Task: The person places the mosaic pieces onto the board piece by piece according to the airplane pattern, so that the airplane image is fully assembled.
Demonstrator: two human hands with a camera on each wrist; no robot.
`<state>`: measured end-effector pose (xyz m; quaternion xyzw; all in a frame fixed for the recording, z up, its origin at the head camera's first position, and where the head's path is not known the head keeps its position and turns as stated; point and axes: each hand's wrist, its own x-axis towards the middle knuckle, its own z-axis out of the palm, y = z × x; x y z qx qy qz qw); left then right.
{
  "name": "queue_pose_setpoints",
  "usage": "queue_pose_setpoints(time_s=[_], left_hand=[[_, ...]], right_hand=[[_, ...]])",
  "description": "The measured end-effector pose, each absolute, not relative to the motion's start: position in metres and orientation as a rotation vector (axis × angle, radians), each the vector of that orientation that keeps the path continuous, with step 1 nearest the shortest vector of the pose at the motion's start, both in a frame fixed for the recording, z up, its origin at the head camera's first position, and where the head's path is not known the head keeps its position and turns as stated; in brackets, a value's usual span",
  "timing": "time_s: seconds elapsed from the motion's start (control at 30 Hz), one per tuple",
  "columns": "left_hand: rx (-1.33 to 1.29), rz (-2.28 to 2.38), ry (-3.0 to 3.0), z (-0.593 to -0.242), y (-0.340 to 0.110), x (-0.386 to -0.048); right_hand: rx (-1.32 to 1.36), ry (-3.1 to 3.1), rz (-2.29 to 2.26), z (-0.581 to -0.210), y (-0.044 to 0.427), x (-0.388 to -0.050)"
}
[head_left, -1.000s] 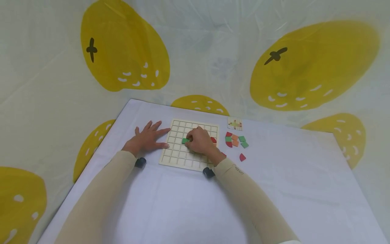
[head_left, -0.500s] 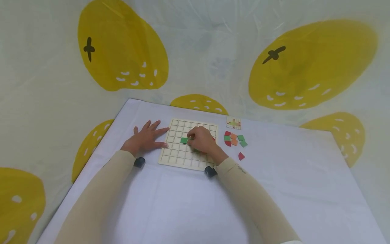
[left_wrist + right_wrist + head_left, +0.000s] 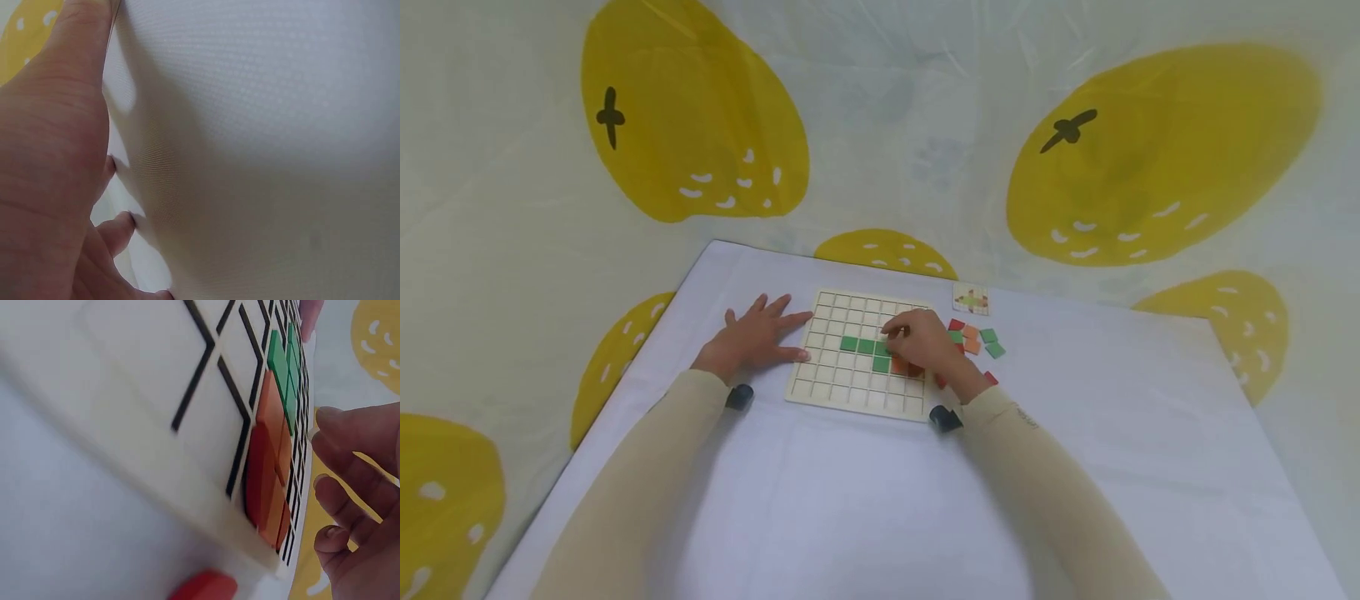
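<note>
From the left, a pale cloth (image 3: 542, 192) with yellow fruit (image 3: 700, 108) hangs beside and behind the white worktop (image 3: 820, 500), where the left hand (image 3: 747, 342) rests, fingers spread apart, two of its fingertips at the left edge of the gridded board (image 3: 827, 383). On the board sit four green tiles (image 3: 866, 347), then orange tiles (image 3: 270, 403) and a red tile (image 3: 257, 469), beneath and beside the right hand (image 3: 928, 343), whose fingers are loosely bent, with nothing visible between them. Farther right, a card (image 3: 972, 299) and loose tiles (image 3: 996, 350) lie on the worktop, the cloth rising beyond.
</note>
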<state>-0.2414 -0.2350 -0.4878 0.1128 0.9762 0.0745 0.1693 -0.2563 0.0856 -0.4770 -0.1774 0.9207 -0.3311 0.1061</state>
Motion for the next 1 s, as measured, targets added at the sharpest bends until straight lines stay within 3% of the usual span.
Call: queue_pose_setpoints(time_s=[0.43, 1.0], left_hand=[[0.313, 0.215, 2.771, -0.481, -0.232, -0.241], [0.323, 0.218, 2.777, -0.483, -0.234, -0.241]], right_hand=[[-0.319, 2.701, -0.923, -0.466, 0.128, -0.256], [-0.268, 2.699, -0.885, -0.464, 0.181, -0.251]])
